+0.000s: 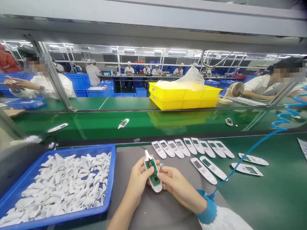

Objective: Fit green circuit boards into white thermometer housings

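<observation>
Between my two hands is a thermometer housing [157, 188], a slim white half-shell with a pointed white tip at its upper end. A green circuit board [153, 174] lies inside it, facing up. My left hand [137, 175] is closed around the left side, its thumb on the board. The fingers of my right hand [175, 183] pinch the lower right edge. A small shiny round piece [161, 165] shows by the right fingertips; whether they touch it I cannot tell. Several white housing covers [181, 148] with window openings lie in a row beyond my right hand.
A blue tray [112, 174] full of white cone-shaped parts [67, 186] stands left of the grey mat [158, 216]. A coiled blue cord [258, 137] runs from my right wristband. Yellow bins [184, 101] stand beyond the green conveyor belt [100, 125], which carries several loose units. Co-workers sit opposite.
</observation>
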Available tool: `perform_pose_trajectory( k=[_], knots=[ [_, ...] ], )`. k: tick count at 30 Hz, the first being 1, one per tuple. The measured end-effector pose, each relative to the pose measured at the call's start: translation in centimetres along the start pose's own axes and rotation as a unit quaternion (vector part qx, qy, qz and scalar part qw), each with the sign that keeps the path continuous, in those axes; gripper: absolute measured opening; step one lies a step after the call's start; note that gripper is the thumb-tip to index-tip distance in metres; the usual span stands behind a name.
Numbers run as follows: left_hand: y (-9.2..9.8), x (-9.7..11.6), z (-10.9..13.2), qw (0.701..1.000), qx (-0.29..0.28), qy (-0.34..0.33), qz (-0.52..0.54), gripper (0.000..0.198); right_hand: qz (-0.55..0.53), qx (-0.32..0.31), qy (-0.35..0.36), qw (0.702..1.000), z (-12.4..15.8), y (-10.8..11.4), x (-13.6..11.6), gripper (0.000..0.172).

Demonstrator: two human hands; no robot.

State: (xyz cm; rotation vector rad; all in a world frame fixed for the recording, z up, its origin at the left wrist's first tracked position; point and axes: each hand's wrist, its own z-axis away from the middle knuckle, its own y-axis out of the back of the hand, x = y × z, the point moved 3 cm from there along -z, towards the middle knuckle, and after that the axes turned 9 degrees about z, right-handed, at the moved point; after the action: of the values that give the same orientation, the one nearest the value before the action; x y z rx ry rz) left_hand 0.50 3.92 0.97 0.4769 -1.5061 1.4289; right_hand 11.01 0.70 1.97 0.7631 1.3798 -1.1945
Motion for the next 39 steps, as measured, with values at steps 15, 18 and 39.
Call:
perform_pose_trajectory(
  k=[15, 18, 39],
  knots=[
    [-0.2, -0.1, 0.1, 0.999, 0.014, -0.003, -0.043, 0.037, 0.028, 0.075, -0.029, 0.996, -0.2, 0.8, 1.4, 0.027],
    [0.0, -0.4, 0.1, 0.998, 0.036, 0.013, 0.039, 0.04, -0.028, 0.013, -0.043, 0.999, 0.0, 0.6, 0.8, 0.025],
    [-0.5, -1.2, 0.1, 0.998, 0.045, -0.047, 0.023, 0.036, 0.031, 0.128, -0.044, 0.99, -0.9, 1.1, 3.1, 0.028]
  ],
)
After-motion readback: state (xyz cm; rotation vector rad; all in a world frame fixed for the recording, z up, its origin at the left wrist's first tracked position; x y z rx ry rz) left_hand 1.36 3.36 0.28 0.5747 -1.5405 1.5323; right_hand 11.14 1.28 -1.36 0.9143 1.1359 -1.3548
